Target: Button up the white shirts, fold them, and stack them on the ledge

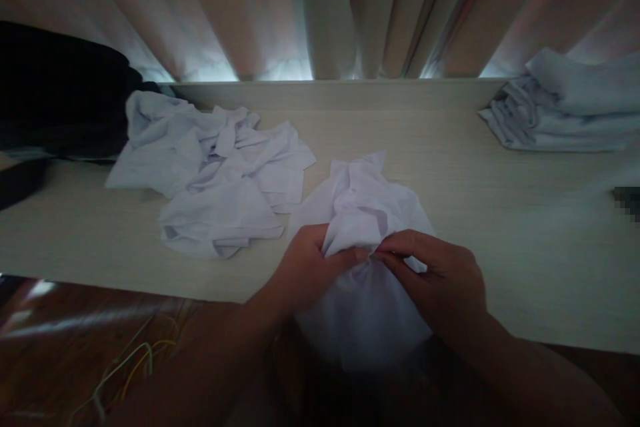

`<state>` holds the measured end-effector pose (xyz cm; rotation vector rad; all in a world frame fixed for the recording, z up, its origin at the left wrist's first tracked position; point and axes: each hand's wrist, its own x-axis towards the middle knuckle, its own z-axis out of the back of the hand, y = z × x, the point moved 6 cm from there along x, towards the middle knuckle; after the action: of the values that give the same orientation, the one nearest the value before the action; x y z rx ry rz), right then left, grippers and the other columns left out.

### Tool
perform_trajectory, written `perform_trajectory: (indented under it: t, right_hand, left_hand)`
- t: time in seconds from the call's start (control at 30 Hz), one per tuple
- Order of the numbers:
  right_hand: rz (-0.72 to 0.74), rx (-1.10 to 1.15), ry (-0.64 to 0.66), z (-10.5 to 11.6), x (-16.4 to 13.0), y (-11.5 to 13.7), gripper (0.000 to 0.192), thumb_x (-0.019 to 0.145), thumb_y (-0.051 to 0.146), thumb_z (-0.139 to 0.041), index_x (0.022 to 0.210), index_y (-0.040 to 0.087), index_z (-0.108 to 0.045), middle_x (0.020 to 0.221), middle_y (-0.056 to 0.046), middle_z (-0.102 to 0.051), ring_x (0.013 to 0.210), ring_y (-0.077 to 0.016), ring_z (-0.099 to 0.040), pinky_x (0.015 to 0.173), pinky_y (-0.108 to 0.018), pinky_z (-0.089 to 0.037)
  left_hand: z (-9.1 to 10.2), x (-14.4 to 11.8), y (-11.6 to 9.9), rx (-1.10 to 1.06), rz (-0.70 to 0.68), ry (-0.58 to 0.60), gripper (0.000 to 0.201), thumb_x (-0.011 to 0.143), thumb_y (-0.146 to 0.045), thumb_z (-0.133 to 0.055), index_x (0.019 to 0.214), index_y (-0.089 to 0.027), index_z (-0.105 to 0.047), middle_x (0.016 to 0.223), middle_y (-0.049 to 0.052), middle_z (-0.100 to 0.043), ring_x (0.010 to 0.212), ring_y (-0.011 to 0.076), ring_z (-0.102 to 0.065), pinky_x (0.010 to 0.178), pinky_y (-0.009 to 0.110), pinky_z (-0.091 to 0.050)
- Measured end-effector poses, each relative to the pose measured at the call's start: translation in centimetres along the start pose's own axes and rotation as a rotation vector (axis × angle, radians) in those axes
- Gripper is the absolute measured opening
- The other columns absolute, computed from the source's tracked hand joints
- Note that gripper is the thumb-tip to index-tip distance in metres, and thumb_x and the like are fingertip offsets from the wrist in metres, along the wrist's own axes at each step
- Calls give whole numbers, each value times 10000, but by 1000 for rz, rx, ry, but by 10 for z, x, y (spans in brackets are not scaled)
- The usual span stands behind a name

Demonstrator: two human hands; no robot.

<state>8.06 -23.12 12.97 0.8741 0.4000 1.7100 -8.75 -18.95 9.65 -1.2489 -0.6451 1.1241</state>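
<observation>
A crumpled white garment (363, 213) lies at the near edge of the pale wooden table (450, 213), part of it hanging over the edge. My left hand (305, 270) pinches a fold of it from the left. My right hand (440, 277) pinches the same bunch from the right. The fingertips of both hands nearly meet at the cloth's middle.
A loose pile of white garments (215, 170) lies to the left on the table. A folded stack of white clothes (565, 110) sits at the far right. A dark object (55, 93) stands at the far left. Curtains (320, 7) hang behind. Thin cables (130, 360) lie on the floor.
</observation>
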Motion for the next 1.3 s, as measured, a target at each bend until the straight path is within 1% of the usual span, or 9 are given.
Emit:
perform_trajectory:
  t: [0.13,0.3,0.43,0.6,0.8,0.97,1.13,1.3]
  right_hand:
    - [56,16,-6,0,0,3,93,888,223,-674,844,252,-751,854,-4,-772,767,-164,-724,687,-261,-554]
    - [60,-21,12,-2,-1,2,97,901,258,-672,857,267,-758,849,6,-774,747,-159,-727,699,-263,-551]
    - [83,-103,27,-2,0,2,93,893,258,-685,843,271,-762,830,17,-775,739,-156,-729,702,-254,-545]
    - [186,-148,27,-2,2,7,118,912,225,-659,836,244,-748,820,18,-773,728,-148,-724,684,-237,-526]
    - [205,-160,77,-6,3,4,75,910,219,-670,862,223,-728,842,11,-766,745,-150,-713,697,-245,-510]
    - [209,-149,68,-6,3,4,50,906,222,-681,867,217,-711,830,18,-751,738,-138,-696,701,-240,-500]
    - [245,-133,40,-6,2,6,61,911,221,-677,862,195,-703,833,0,-743,759,-134,-689,730,-238,-500]
    - [252,-116,47,-7,2,6,52,911,221,-676,887,181,-699,853,-13,-740,763,-133,-685,719,-241,-506]
  left_hand:
    - [1,1,2,-9,13,1,239,744,-391,-783,726,-157,-735,703,-4,-676,640,143,-580,593,224,-441]
    - [3,2,2,17,14,-20,229,729,-370,-796,676,-161,-721,678,-8,-659,624,139,-569,566,217,-432]
    - [3,0,0,114,-27,-28,224,756,-385,-776,713,-169,-738,694,-14,-666,620,131,-562,550,209,-424]
    - [3,-2,-1,267,-43,-40,321,790,-420,-732,626,-151,-676,600,-27,-590,550,112,-508,509,207,-396]
    - [1,-1,-1,347,-30,-39,387,822,-439,-696,584,-145,-613,553,-34,-541,524,98,-475,470,198,-344]
    - [-1,-3,-2,391,-45,-52,389,861,-440,-648,605,-149,-613,572,-24,-572,528,101,-487,461,204,-321]
    - [-4,-5,-5,432,-98,-58,374,890,-401,-606,612,-151,-609,600,-2,-621,567,120,-534,495,217,-346]
    - [-5,-7,-9,455,-160,-76,382,903,-365,-584,585,-154,-573,559,-6,-597,532,111,-506,486,225,-320]
